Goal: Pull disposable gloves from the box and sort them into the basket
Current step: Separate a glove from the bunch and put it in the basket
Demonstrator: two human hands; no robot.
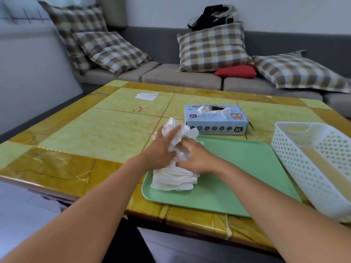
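Observation:
A bunch of white disposable gloves (pixel 175 180) stands on the left end of the green tray (pixel 237 177). My left hand (pixel 163 147) grips the bunch from the left, fingers wrapped over its top. From the right, my right hand (pixel 195 156) holds the same bunch around its middle. Behind the tray sits the light-blue glove box (pixel 216 120), with white gloves sticking out of its torn top opening. The white perforated basket (pixel 311 168) stands at the right of the tray; no gloves show inside it.
A loose white sheet (pixel 146 96) lies on the far left part of the yellow tiled table (pixel 95 130). A grey sofa with plaid cushions (pixel 212 48) and a red cushion (pixel 236 71) runs behind the table. The table's near edge passes under my forearms.

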